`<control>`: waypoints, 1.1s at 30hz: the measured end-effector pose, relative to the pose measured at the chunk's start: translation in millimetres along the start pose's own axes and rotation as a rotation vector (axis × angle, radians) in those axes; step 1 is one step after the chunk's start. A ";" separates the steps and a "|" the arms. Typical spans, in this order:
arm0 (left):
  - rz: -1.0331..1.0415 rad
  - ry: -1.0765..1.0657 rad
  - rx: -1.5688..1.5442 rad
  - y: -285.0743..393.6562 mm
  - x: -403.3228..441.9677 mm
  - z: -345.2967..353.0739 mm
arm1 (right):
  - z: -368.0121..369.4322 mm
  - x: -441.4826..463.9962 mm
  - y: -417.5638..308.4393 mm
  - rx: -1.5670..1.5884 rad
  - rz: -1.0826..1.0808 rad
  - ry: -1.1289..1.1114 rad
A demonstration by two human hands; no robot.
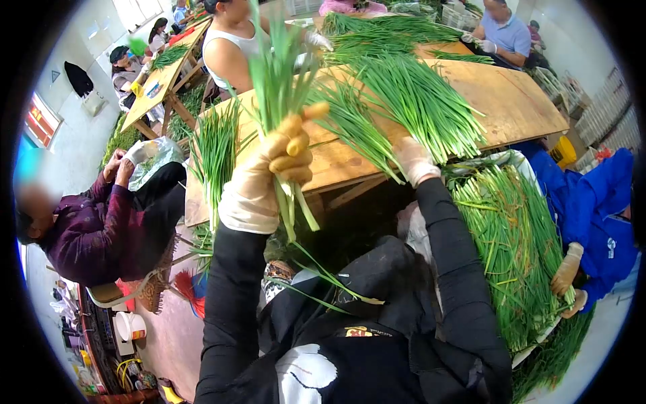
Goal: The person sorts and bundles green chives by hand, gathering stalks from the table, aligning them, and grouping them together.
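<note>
My left hand [269, 165], in a pale glove with yellowed fingers, is closed around an upright bunch of garlic chives [281, 74], raised above the table's near edge. The pale stem ends stick out below the fist. My right hand [415, 160], also gloved, reaches to the table edge. Its fingers are curled at the stem ends of a small pile of garlic chives [360, 124], partly hidden. Just beyond it lies a larger pile of chives [420, 101]. A few loose blades [330, 279] lie across my lap.
The wooden table [518, 101] spans the front. More chives [215, 155] hang over its left side. At my right stands a crate heaped with chives [511, 249], where a gloved co-worker's hand [568, 269] reaches in. A seated person [101, 222] is at left; others work behind.
</note>
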State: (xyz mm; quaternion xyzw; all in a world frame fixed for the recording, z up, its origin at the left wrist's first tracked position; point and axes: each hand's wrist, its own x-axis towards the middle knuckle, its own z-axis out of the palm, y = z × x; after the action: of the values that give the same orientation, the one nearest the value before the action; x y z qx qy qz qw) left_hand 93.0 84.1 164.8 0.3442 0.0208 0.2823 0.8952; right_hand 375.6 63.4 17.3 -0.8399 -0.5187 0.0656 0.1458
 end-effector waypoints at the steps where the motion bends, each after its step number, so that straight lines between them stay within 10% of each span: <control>1: 0.042 -0.032 -0.009 1.5 4.0 1.4 | -1.7 5.4 2.2 0.024 -0.046 0.011; 4: 0.113 -0.043 -0.050 -11.4 17.0 -16.5 | -3.4 14.5 2.2 -0.016 -0.131 0.337; 10: -0.250 0.633 -0.353 -110.5 1.7 -129.8 | -11.2 -9.7 -5.8 0.091 -0.051 -0.054; 14: -0.221 0.344 -0.427 -114.8 -20.8 -146.3 | -46.0 -4.6 -24.0 -0.327 -0.249 0.585; 18: -0.089 0.393 -0.380 -95.2 -30.7 -137.7 | -94.2 -49.8 -54.5 0.084 -0.376 0.830; 23: -0.105 0.542 -0.059 -108.6 -42.8 -144.3 | 8.2 -101.5 -71.9 0.899 -0.028 -0.162; 33: -0.084 0.723 0.177 -123.7 -42.9 -135.9 | 62.1 -162.3 -92.1 0.888 -0.076 -0.287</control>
State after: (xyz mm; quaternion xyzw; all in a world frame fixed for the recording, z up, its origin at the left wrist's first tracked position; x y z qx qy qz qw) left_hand 86.2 69.3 -23.2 0.2972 0.3741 0.3458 0.8076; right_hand 207.3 -31.5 -19.5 -0.6590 -0.4856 0.3914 0.4203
